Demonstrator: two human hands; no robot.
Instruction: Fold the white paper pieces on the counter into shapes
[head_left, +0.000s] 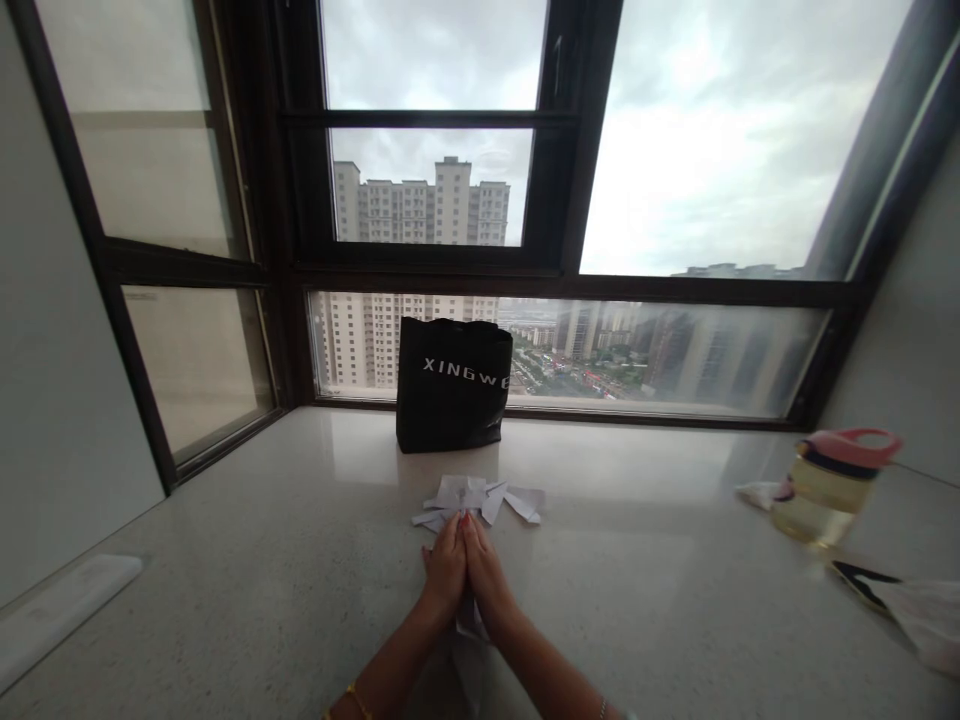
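My left hand (448, 562) and my right hand (484, 565) are pressed close together above the counter, fingers pointing away from me. Between the heels of my palms a white piece of paper (470, 620) shows; most of it is hidden by the hands. Just past my fingertips lies a loose pile of white paper pieces (491, 497), some folded or creased, spread left and right. Red nail colour shows at the fingertips where the hands meet.
Behind the papers a black bag (454, 400) with white lettering stands against the window. At right are a pink-lidded bottle (825, 495) of yellowish liquid, a dark phone-like object (862, 580) and a pale wrapper (930, 620). A long white object (67, 610) lies at left.
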